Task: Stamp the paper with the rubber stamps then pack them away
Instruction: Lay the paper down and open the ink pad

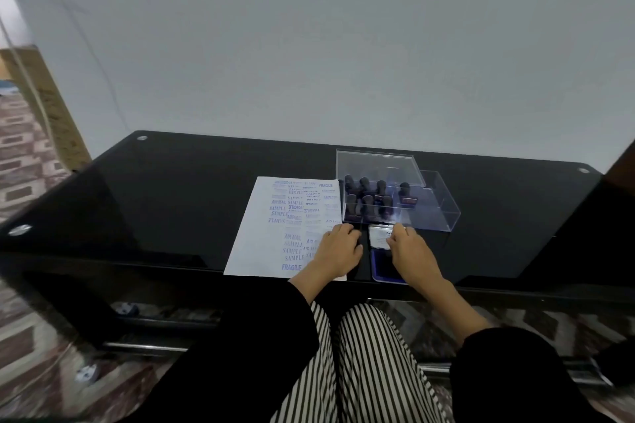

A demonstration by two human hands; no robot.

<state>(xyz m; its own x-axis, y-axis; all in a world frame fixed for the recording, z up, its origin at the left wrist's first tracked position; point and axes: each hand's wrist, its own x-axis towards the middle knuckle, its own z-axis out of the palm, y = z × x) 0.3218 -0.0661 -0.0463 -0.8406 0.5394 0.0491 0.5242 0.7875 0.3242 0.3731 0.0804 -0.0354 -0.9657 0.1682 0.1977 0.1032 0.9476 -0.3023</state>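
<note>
Both grips unclear: left hand [338,251] on paper [261,233], right hand [410,249] on ink pad [385,268], box [445,208] beyond.

1. The person wears a black top with long sleeves. The cloth is plain, with no pattern on it.
2. The left sleeve [261,336] is wide and loose. It ends at the wrist with a big open cuff.
3. The right sleeve [508,374] is black too. It ends higher up, so the lower arm shows bare.
4. The left hand [338,252] and the right hand [412,251] are bare.
5. The trousers [371,371] have thin black and white stripes. The stripes run down the legs.
6. The trouser cloth looks loose and soft, with a few folds.
</note>
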